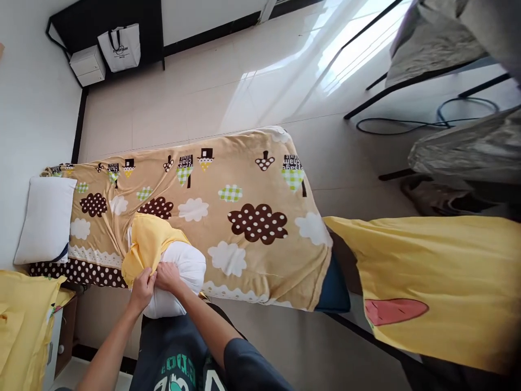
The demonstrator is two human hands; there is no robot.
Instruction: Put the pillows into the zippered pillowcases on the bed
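Since the white pillow (185,266) is soft and round at its bare end, it seems reasonable that both hands meet at one place, where the yellow cover (148,239) borders the white fabric. The left hand (142,290) has its fingers closed on the gathered edge of this cover, probably so that the loose cloth does not slip. The right hand (167,276) is bent right beside it, nearly touching, with the fingers pressed in at the same border; whether they grip the cloth or only push on the pillow, I cannot tell. Both the pillow and its cover are directly at the hands: the cover bunches in front of the left hand and reaches away over the bed, while the bare white part bulges to the right of the right hand and underneath it. In the view, the pillow overlaps the near edge of the patterned blanket (264,271), close before the person's dark shirt (175,353), perhaps because the bed and the body together give it support. Another white pillow (46,217) lies at the left end of the bed, well apart from the hands, and a yellow cloth with a pink patch (456,271) spreads at the far right.
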